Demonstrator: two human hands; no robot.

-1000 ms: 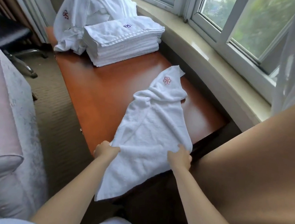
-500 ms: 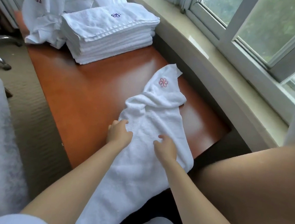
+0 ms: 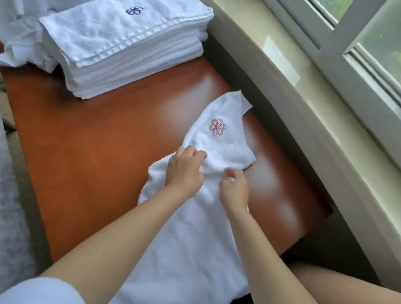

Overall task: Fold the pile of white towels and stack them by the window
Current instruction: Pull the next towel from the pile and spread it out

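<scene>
Two hands: left hand (image 3: 184, 172) | right hand (image 3: 234, 191) | both gripping towel (image 3: 192, 247) | folded stack (image 3: 122, 41) on table (image 3: 88, 153)

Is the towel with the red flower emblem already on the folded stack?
No. The red-emblem towel lies crumpled on the table, apart from the folded stack.

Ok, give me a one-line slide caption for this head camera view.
Both hands, left hand and right hand, gather a loose white towel on the wooden table beside the folded stack.

Head view, downward (close, perhaps) over table (image 3: 88, 153).
</scene>
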